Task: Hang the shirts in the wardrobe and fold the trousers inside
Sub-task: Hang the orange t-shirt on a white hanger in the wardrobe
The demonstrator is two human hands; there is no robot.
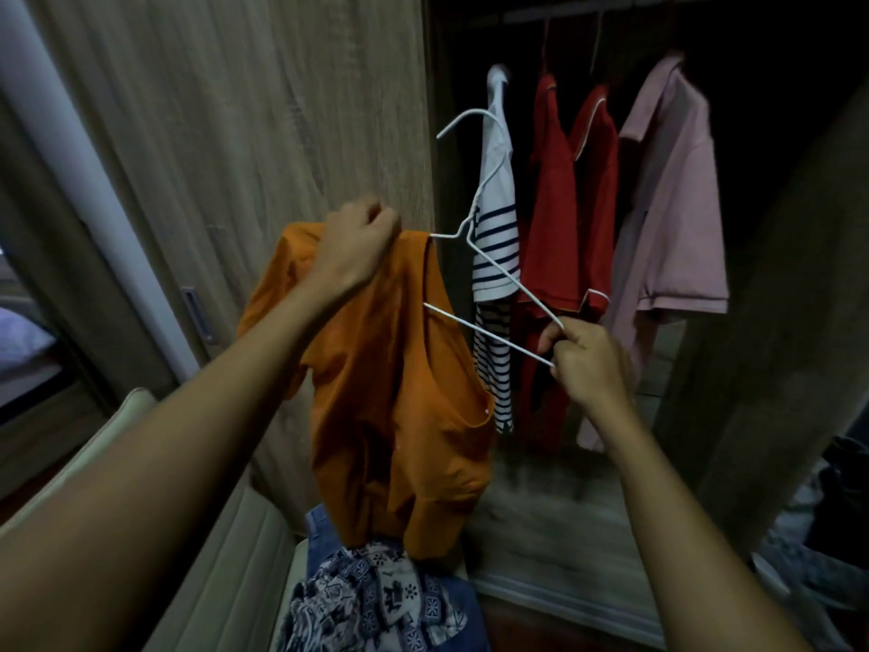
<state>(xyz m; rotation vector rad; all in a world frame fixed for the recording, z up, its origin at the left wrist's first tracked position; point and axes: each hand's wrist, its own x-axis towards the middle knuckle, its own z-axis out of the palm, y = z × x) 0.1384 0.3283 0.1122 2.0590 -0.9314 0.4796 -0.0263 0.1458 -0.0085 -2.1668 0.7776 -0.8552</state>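
Note:
An orange shirt (395, 392) hangs in front of me, bunched at its top in my left hand (357, 247). My right hand (588, 360) pinches the right corner of a white wire hanger (493, 270); the hanger's left end is tucked into the shirt's neck opening. Inside the open wardrobe hang a white striped shirt (496, 247), a red shirt (569, 204) and a pink polo shirt (672, 218). Below the orange shirt lies a patterned blue-and-white garment (371, 600) on top of blue denim (319, 538).
The wardrobe's wooden sliding door (235, 134) stands at the left, its dark interior at the right. A cream padded surface (225, 567) carries the clothes pile at the bottom. Dark clothing (837, 501) lies low on the right.

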